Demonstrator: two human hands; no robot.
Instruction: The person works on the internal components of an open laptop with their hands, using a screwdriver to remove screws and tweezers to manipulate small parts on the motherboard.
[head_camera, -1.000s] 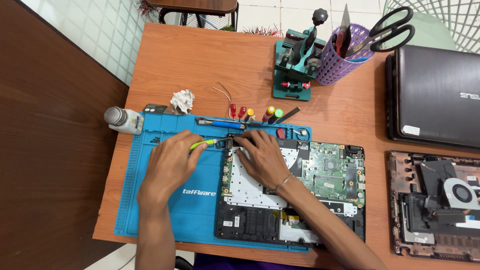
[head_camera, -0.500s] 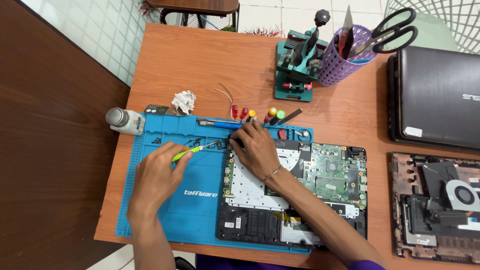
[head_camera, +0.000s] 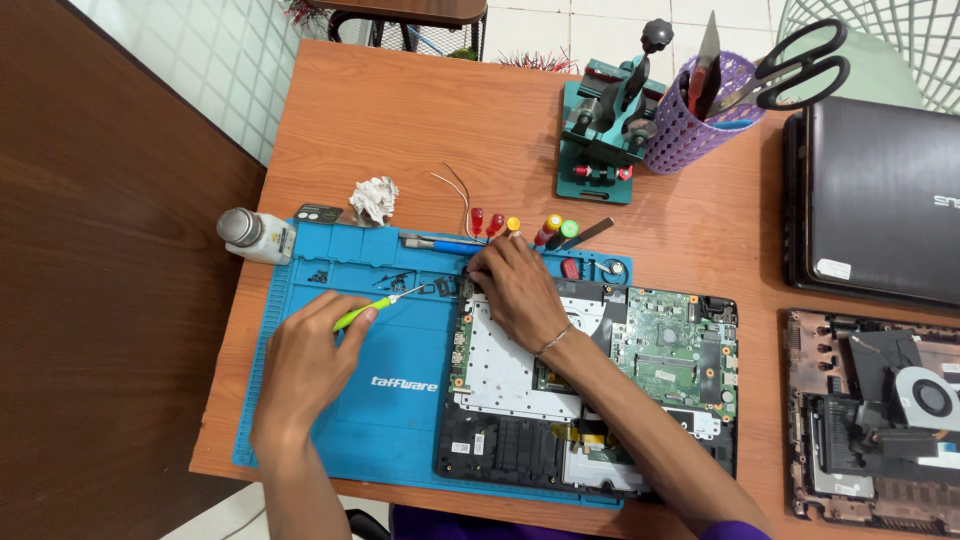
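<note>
My left hand (head_camera: 305, 360) rests on the blue work mat (head_camera: 330, 410) and grips a green-handled screwdriver (head_camera: 372, 306); its metal tip points right toward small dark parts on the mat. My right hand (head_camera: 512, 288) lies palm down on the top left corner of the opened laptop base (head_camera: 590, 400), fingers curled at the edge by the mat's tray slots. What the fingertips pinch, if anything, is hidden. The laptop's green circuit board (head_camera: 672, 345) lies bare to the right of my wrist.
A white bottle (head_camera: 255, 236) and crumpled tissue (head_camera: 375, 198) sit above the mat. Several colour-capped screwdrivers (head_camera: 520, 230) line its top edge. A teal vise (head_camera: 605, 135), a purple cup with scissors (head_camera: 700, 110), a closed dark laptop (head_camera: 880, 200) and another opened chassis (head_camera: 880, 410) stand at right.
My left hand has drawn back leftward and down with the screwdriver, away from the laptop corner. My right hand has shifted slightly up toward the corner.
</note>
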